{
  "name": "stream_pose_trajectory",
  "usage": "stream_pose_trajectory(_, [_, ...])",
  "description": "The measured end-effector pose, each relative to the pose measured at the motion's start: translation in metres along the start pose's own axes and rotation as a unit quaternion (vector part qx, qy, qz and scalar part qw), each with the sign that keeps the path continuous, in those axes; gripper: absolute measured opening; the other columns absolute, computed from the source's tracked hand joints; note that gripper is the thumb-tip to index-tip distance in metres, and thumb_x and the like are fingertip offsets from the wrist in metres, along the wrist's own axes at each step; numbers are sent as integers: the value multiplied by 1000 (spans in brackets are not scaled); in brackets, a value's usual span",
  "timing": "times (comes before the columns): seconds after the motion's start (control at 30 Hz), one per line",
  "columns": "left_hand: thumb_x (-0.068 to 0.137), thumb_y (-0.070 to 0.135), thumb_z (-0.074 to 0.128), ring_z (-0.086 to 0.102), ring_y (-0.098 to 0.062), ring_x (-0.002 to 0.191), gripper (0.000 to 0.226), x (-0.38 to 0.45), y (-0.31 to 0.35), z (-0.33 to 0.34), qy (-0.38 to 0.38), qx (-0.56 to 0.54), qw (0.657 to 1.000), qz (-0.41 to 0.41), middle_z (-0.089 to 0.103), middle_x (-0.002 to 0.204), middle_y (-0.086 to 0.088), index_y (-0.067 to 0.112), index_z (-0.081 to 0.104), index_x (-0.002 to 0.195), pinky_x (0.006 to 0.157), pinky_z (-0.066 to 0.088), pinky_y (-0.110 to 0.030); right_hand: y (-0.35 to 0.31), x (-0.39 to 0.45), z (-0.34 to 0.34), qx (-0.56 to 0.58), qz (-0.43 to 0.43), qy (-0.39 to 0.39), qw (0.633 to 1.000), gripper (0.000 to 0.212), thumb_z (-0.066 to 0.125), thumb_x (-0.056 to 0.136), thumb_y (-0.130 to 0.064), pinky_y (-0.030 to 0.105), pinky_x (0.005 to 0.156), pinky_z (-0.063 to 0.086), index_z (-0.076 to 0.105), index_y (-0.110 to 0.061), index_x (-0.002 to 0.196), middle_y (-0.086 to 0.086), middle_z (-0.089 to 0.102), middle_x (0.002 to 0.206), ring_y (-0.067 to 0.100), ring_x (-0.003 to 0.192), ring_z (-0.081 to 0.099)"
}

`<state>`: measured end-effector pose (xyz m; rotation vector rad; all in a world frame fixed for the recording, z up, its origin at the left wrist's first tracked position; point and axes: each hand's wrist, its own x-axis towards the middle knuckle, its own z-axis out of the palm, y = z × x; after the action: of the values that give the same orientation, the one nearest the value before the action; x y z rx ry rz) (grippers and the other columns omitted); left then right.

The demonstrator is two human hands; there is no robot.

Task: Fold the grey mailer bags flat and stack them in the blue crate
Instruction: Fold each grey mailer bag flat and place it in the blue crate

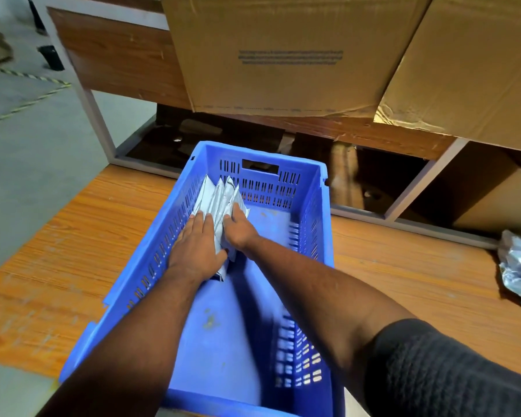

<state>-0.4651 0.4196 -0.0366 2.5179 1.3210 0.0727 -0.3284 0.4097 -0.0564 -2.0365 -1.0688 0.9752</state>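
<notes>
A blue slotted crate [319,188] stands on the wooden table in front of me. Several folded grey mailer bags [220,195] stand on edge against its left wall, near the far end. My left hand [197,249] lies flat with straight fingers on the left side of the bags, pressing them. My right hand [238,227] is on their right side, its fingers curled round the edge of the outermost bag. The lower part of the bags is hidden between my hands. A crumpled pile of unfolded grey mailer bags [519,270] lies at the table's right edge.
A wooden table [88,236] carries the crate. Beyond it stands a wood-and-metal shelf frame [97,115] with large cardboard boxes [283,55] on top. Grey floor with yellow-black tape [27,76] lies to the left.
</notes>
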Motion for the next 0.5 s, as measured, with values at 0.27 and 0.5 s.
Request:
stream_pose_trajectory(0.27, [92,41,55,44,-31,139,65,-21,40,-42,83,-77,991,67,49,151,-12,8,47,147,113,34,-42,-49,-64,-104,-127,-81,-10,989,25,46,104,-16,31,77,43,67,-2,106,17,67,107,32,101,61])
stream_pose_trajectory(0.5, [91,33,54,56,-19,128,43,-45,163,-62,180,-201,937,222,61,138,4,20,60,132,109,44,-36,21,-195,-221,258,-226,168,924,13,61,100,-17,23,70,52,71,-13,106,3,76,95,12,81,69])
